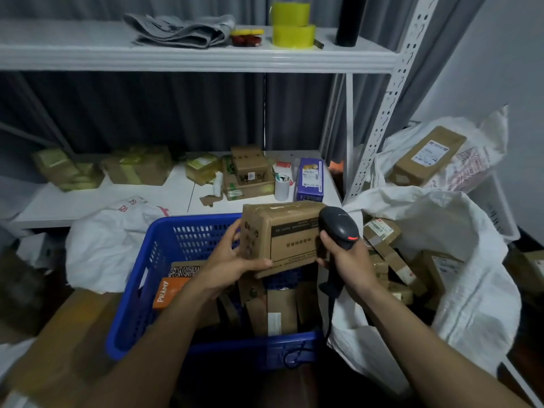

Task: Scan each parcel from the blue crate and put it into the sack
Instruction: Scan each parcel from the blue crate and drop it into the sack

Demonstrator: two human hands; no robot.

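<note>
Head view: my left hand (232,257) holds the brown cardboard parcel (288,234) by its left end. The thumb lies along the lower front edge and the other fingers curl against the end face. My right hand (348,260) is wrapped tight round the handle of the black scanner (338,225). The scanner's head, with a red mark on it, sits against the parcel's upper right corner, and my right thumb touches the box's right edge. The parcel hangs in the air between my two sets of fingers, slightly tilted, its printed long face turned toward me.

Straight below my fingers is the blue crate (141,290). Under my left wrist it holds an orange box (169,293) printed PRAMY, with a black-and-white patterned box (184,270) just behind it. Under the held parcel stand several brown cartons (281,313). The scanner's black cable (331,313) drops from below my right fingers along the crate's right side.

Right of my right fingers the white sack (459,260) gapes open, with a pile of brown packages (382,234) inside.

Beyond my fingers a white shelf (117,198) carries taped boxes, a purple box (310,179) and a white cup (282,188). On the shelf above sit two yellow tape rolls (291,25).
</note>
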